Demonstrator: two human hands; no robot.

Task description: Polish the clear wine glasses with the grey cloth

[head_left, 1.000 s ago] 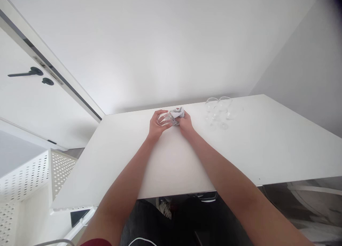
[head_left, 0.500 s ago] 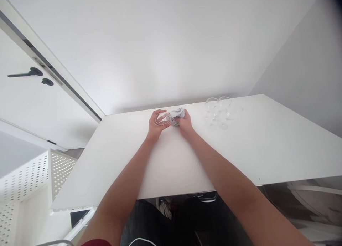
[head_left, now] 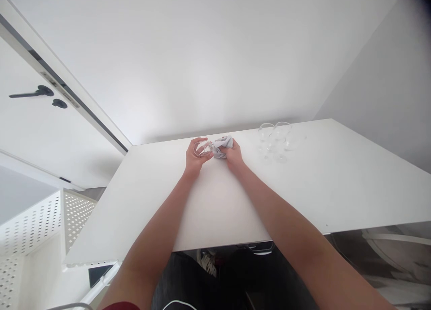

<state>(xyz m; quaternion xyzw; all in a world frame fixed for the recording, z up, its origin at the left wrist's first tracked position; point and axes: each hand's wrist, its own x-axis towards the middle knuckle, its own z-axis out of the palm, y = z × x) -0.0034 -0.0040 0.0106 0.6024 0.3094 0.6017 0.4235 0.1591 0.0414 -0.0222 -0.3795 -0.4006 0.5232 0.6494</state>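
Note:
My left hand (head_left: 194, 158) is closed around the bowl of a clear wine glass (head_left: 202, 148), which lies on its side in the air with its rim to the left. A light grey cloth (head_left: 223, 144) is bunched in my right hand (head_left: 233, 154), pressed about the stem end of the glass. The cloth hides the foot of the glass. Both hands are over the far middle part of the white table (head_left: 215, 202).
To the right, clear stemmed glasses (head_left: 282, 132) stand close together near the table's back edge. A white wall (head_left: 208, 63) rises right behind. On the left are a door with a black handle (head_left: 40, 91) and a perforated white panel (head_left: 77, 211).
My left hand and the glass have shifted slightly left, showing more of the stem beside the cloth. My right hand stays nearly in place with the cloth.

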